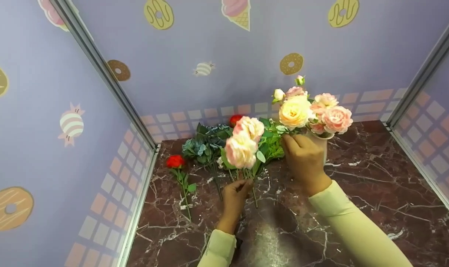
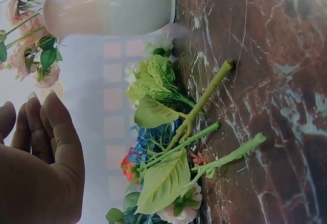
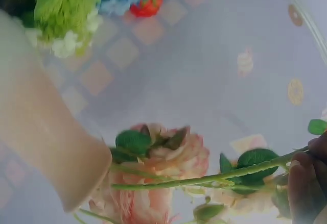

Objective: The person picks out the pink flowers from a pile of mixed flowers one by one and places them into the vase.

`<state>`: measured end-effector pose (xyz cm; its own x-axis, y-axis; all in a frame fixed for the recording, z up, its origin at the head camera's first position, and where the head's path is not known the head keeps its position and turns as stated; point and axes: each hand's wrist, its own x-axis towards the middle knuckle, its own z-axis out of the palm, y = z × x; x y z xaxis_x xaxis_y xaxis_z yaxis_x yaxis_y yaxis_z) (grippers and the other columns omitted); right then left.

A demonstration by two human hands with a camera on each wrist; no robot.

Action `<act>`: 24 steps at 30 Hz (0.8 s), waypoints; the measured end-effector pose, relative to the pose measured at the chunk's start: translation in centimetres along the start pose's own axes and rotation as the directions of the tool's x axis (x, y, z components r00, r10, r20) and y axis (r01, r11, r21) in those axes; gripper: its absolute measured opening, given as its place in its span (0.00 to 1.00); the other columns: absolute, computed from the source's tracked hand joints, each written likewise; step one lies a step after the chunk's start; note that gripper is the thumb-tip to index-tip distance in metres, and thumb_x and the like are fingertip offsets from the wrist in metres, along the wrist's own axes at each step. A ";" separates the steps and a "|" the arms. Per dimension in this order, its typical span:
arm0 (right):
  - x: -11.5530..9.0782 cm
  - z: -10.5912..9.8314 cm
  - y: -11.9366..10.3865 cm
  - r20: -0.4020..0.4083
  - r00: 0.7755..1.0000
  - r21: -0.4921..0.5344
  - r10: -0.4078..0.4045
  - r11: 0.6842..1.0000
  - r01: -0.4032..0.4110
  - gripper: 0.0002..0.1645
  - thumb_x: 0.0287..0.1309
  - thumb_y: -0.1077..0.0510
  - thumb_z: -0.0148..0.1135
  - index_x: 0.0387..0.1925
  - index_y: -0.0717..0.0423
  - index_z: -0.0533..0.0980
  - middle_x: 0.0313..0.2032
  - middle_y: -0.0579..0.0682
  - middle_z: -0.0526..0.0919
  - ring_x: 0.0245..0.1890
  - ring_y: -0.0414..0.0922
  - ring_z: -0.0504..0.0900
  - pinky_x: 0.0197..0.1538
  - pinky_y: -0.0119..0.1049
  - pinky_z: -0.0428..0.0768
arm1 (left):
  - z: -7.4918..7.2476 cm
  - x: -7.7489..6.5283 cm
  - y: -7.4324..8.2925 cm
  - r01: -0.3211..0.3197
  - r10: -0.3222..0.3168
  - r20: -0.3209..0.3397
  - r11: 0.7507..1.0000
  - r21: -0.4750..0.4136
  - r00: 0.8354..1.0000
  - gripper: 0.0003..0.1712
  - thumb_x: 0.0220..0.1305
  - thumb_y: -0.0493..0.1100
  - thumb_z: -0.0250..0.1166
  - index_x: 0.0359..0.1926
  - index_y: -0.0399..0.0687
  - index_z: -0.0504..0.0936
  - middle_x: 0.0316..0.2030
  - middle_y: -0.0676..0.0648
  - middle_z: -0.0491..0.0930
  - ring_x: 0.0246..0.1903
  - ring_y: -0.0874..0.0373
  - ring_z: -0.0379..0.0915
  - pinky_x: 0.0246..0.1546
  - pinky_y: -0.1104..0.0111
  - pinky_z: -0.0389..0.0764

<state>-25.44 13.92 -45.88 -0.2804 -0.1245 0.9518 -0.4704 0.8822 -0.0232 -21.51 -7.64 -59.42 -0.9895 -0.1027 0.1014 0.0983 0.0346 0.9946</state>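
Note:
My right hand (image 1: 304, 159) pinches the stem of a pale yellow rose (image 1: 294, 112) above the mouth of a cream vase (image 2: 110, 9). In the right wrist view its green stem (image 3: 204, 181) runs from the fingers toward the vase rim. Pink roses (image 1: 333, 118) stand in the vase. Lower and to the left, my left hand (image 1: 236, 198) pinches at the stem below blurred pale pink roses (image 1: 243, 144). Its curled fingers (image 2: 38, 127) show in the left wrist view, level with the vase mouth; the pinch itself is hidden there.
Blue flowers (image 1: 206, 142), green foliage (image 1: 272, 146) and a red rose (image 1: 175, 161) lie on the dark marble tabletop (image 1: 283, 237). Another red flower (image 1: 236, 120) is behind. Patterned walls (image 1: 209, 44) enclose the back and sides.

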 end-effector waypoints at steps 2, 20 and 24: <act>-0.1 0.2 0.3 -0.001 1.000 -0.022 -0.005 1.000 0.005 0.08 0.71 0.66 0.75 0.32 0.62 0.87 0.24 0.54 0.83 0.21 0.55 0.80 0.22 0.46 0.80 | 0.0 0.0 -0.1 0.008 -0.008 -0.004 1.000 -0.006 1.000 0.10 0.79 0.36 0.73 0.45 0.31 0.95 0.41 0.28 0.92 0.34 0.59 0.89 0.37 0.63 0.95; -1.6 2.8 4.3 0.075 0.975 -0.104 0.209 0.974 -0.201 0.16 0.76 0.65 0.69 0.28 0.65 0.80 0.24 0.61 0.84 0.20 0.64 0.83 0.21 0.59 0.82 | 0.3 -0.4 -0.5 0.039 -0.039 -0.040 0.999 -0.004 0.998 0.14 0.80 0.40 0.73 0.44 0.29 0.94 0.36 0.33 0.92 0.27 0.65 0.84 0.32 0.72 0.88; -2.2 3.2 5.4 0.094 0.964 -0.144 0.249 0.961 -0.234 0.16 0.76 0.63 0.68 0.28 0.65 0.78 0.24 0.62 0.84 0.21 0.66 0.84 0.20 0.62 0.80 | 0.3 -0.3 -0.6 0.042 -0.043 -0.024 0.998 -0.040 0.999 0.14 0.81 0.38 0.71 0.46 0.26 0.93 0.38 0.32 0.93 0.27 0.63 0.86 0.31 0.73 0.90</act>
<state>-30.05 17.46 -49.08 -0.4660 0.0569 0.8830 -0.2657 0.9429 -0.2010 -21.30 -7.30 -60.06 -0.9900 -0.1282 0.0590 0.0608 -0.0098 0.9981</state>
